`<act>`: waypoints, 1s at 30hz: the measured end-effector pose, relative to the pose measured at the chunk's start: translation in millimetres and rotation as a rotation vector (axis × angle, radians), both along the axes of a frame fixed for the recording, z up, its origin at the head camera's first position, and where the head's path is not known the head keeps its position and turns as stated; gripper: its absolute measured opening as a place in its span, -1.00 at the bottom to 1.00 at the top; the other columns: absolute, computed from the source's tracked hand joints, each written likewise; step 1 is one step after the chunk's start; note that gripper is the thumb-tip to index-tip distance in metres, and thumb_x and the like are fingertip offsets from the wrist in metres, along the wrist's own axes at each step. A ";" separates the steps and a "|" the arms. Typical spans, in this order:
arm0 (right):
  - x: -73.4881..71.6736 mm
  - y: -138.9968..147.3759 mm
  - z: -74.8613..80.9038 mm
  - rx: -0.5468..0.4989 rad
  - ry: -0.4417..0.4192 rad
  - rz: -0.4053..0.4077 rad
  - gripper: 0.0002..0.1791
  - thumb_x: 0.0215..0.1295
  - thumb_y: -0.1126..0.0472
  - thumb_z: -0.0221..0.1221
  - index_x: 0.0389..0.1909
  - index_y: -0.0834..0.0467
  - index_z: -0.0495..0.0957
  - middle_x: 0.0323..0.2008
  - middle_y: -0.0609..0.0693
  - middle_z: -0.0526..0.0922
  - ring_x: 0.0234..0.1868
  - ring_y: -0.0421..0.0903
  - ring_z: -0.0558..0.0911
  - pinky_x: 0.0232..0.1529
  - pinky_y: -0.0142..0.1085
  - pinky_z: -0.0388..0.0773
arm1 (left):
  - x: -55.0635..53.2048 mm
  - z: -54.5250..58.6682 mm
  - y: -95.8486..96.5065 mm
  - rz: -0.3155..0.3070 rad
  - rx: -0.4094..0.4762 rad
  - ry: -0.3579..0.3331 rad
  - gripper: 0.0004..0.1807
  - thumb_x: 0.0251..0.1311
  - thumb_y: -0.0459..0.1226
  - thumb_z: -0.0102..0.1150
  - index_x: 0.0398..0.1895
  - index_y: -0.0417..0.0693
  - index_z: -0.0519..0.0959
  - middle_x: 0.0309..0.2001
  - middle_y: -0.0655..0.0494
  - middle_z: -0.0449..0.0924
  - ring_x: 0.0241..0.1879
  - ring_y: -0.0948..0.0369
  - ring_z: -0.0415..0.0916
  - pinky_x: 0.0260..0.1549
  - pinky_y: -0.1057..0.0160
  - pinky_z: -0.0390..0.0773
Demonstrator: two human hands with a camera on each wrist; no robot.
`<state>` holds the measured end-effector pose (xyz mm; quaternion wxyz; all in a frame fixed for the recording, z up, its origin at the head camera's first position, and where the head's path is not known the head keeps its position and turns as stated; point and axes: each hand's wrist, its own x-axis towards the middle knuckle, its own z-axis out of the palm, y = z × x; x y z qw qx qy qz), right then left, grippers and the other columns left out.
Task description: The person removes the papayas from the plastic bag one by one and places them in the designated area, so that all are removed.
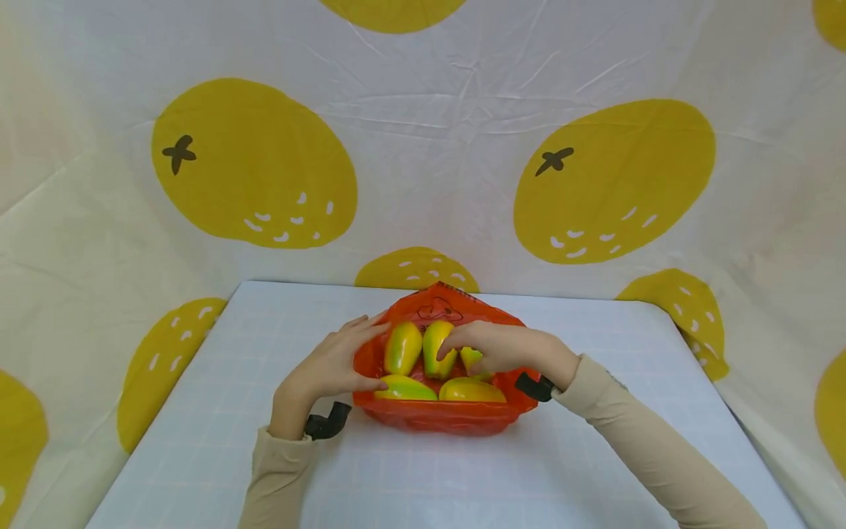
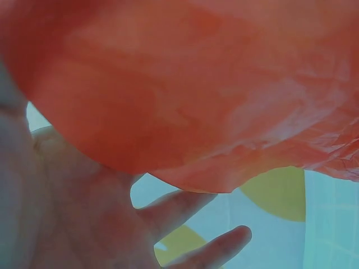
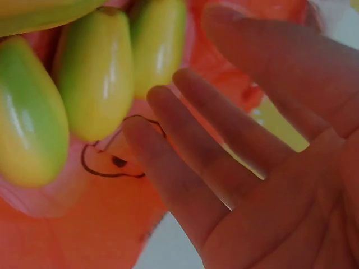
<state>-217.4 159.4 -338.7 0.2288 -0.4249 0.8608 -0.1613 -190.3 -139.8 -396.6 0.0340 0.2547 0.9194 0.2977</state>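
Note:
A red plastic bag lies spread open on the table, with several yellow-green mangoes inside. Two of them, a left mango and a middle mango, point away from the person; a front mango lies sideways along the near rim. My left hand is at the bag's left side, fingers spread and nearly straight, thumb over the rim by another mango. My right hand hovers over the bag's right part, partly covering a mango. Its extended fingers have nothing between them in the right wrist view.
A white cloth covers the table. Behind it hangs a white curtain printed with large yellow fruit. Each wrist wears a black strap piece, such as the left band.

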 end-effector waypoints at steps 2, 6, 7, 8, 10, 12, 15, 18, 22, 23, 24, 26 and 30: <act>0.5 0.0 -4.7 0.032 -0.008 0.011 -0.55 0.23 0.40 0.30 0.10 -0.04 0.60 0.03 -0.29 0.58 0.12 -0.16 0.49 0.18 -0.18 0.51 | -0.2 0.2 0.4 -0.005 -0.002 -0.001 0.01 -0.09 -0.04 0.56 0.48 0.01 0.30 0.52 0.06 0.14 0.49 -0.11 0.01 0.28 -0.41 0.13; 3.4 0.1 -12.9 0.070 -0.048 0.003 -0.50 0.18 0.41 0.35 0.12 -0.04 0.60 0.04 -0.26 0.59 0.08 -0.18 0.46 0.15 -0.18 0.52 | 0.2 -0.3 0.0 -0.026 0.010 0.013 0.06 -0.12 -0.08 0.59 0.50 -0.03 0.26 0.56 0.15 0.01 0.49 -0.12 -0.02 0.28 -0.41 0.13; 4.4 -0.3 -14.8 0.077 -0.063 0.003 -0.49 0.17 0.41 0.36 0.13 -0.03 0.60 0.06 -0.24 0.59 0.08 -0.17 0.46 0.16 -0.17 0.53 | 0.4 -0.3 -0.3 -0.031 0.014 0.017 0.07 -0.13 -0.09 0.59 0.51 -0.05 0.25 0.57 0.18 -0.02 0.49 -0.13 -0.03 0.28 -0.41 0.13; 5.4 -0.9 -16.4 0.084 -0.076 0.000 -0.48 0.16 0.41 0.36 0.14 -0.02 0.60 0.07 -0.21 0.59 0.08 -0.15 0.46 0.16 -0.16 0.53 | 0.5 -0.4 -0.7 -0.036 0.016 0.020 0.09 -0.13 -0.08 0.60 0.51 -0.06 0.24 0.58 0.21 -0.07 0.50 -0.13 -0.04 0.28 -0.41 0.13; 7.8 -2.4 -19.1 0.101 -0.100 -0.009 -0.46 0.15 0.43 0.36 0.16 -0.01 0.59 0.10 -0.17 0.59 0.10 -0.11 0.47 0.16 -0.17 0.53 | 0.9 -0.3 -1.4 -0.050 0.017 0.036 0.12 -0.15 -0.08 0.61 0.52 -0.09 0.21 0.59 0.23 -0.13 0.50 -0.15 -0.05 0.26 -0.44 0.13; 9.4 -3.8 -22.0 0.128 -0.101 -0.007 -0.45 0.16 0.45 0.34 0.15 -0.03 0.59 0.09 -0.18 0.58 0.12 -0.07 0.47 0.19 -0.15 0.51 | 1.0 0.0 -1.6 -0.054 0.016 0.035 0.16 -0.16 -0.07 0.61 0.54 -0.08 0.17 0.59 0.25 -0.16 0.50 -0.14 -0.06 0.25 -0.45 0.13; 11.1 -4.9 -26.5 0.174 -0.080 -0.012 -0.43 0.15 0.49 0.32 0.14 -0.07 0.59 0.08 -0.21 0.57 0.13 -0.05 0.46 0.21 -0.20 0.48 | 1.1 0.0 -1.8 -0.066 0.024 0.020 0.21 -0.16 -0.09 0.61 0.57 -0.06 0.08 0.60 0.26 -0.21 0.51 -0.12 -0.10 0.23 -0.49 0.10; 12.5 -5.9 -30.7 0.208 -0.053 -0.016 -0.40 0.13 0.50 0.30 0.13 -0.10 0.59 0.07 -0.26 0.55 0.11 -0.12 0.45 0.21 -0.25 0.47 | 1.0 0.0 -2.5 -0.078 0.041 -0.003 0.24 -0.16 -0.14 0.61 0.58 -0.05 0.03 0.60 0.28 -0.24 0.52 -0.07 -0.13 0.25 -0.48 0.08; 13.3 -7.2 -35.6 0.234 -0.023 -0.013 -0.36 0.11 0.54 0.27 0.16 -0.10 0.59 0.09 -0.29 0.55 0.07 -0.20 0.45 0.21 -0.28 0.48 | 0.8 0.0 -3.1 -0.093 0.061 -0.017 0.25 -0.16 -0.19 0.61 0.58 -0.08 0.00 0.60 0.24 -0.25 0.53 -0.03 -0.14 0.30 -0.41 0.08; 13.4 -7.4 -36.7 0.244 -0.017 -0.015 -0.34 0.11 0.55 0.26 0.16 -0.10 0.58 0.10 -0.30 0.54 0.06 -0.21 0.45 0.21 -0.28 0.47 | 0.9 0.1 -3.2 -0.093 0.063 -0.020 0.25 -0.16 -0.19 0.61 0.58 -0.08 -0.01 0.60 0.23 -0.25 0.53 -0.03 -0.15 0.30 -0.40 0.08; 13.4 -7.5 -37.7 0.253 -0.009 -0.015 -0.33 0.10 0.56 0.25 0.17 -0.11 0.58 0.11 -0.29 0.54 0.06 -0.21 0.45 0.22 -0.28 0.47 | 0.9 0.0 -3.3 -0.094 0.064 -0.021 0.26 -0.16 -0.19 0.61 0.58 -0.08 -0.01 0.61 0.22 -0.25 0.53 -0.02 -0.15 0.31 -0.38 0.09; 13.3 -7.5 -39.9 0.267 0.000 -0.018 -0.29 0.10 0.59 0.22 0.19 -0.13 0.57 0.14 -0.27 0.53 0.07 -0.21 0.45 0.23 -0.26 0.46 | 0.8 0.0 -3.7 -0.096 0.067 -0.024 0.26 -0.16 -0.20 0.61 0.59 -0.09 -0.02 0.61 0.19 -0.25 0.53 -0.01 -0.15 0.32 -0.36 0.09; 13.5 -5.6 -44.9 0.283 0.008 -0.021 -0.23 0.09 0.61 0.19 0.23 -0.19 0.54 0.19 -0.26 0.50 0.11 -0.22 0.43 0.23 -0.26 0.46 | 0.4 -0.6 -3.7 -0.104 0.071 -0.026 0.26 -0.16 -0.21 0.61 0.58 -0.11 -0.03 0.61 0.17 -0.26 0.53 0.01 -0.15 0.34 -0.33 0.11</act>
